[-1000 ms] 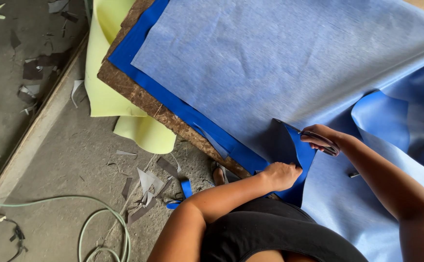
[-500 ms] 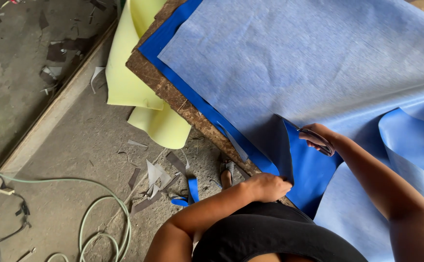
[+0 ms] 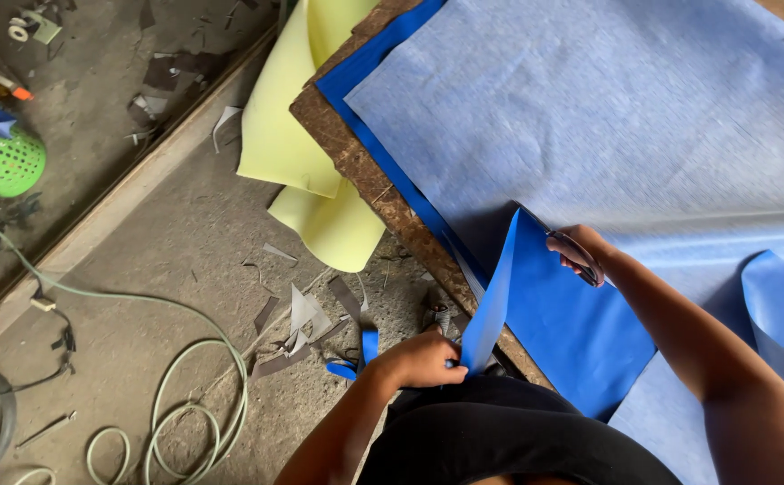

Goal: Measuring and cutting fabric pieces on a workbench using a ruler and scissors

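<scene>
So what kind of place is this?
Probably a small workshop for cutting sheet material: a worn wooden worktable covered with blue sheet, offcut scraps on the concrete floor, and a hose.

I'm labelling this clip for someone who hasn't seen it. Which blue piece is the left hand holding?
Start at the worn wooden table under pale blue sheeting. At its near edge, the left hand pinches a narrow, deep-blue strip, the only piece lifted upright off the table.

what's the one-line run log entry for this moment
left hand: pinching blue strip taut | right hand: holding scissors at the cut in blue sheet | worktable edge | scraps on floor
</scene>
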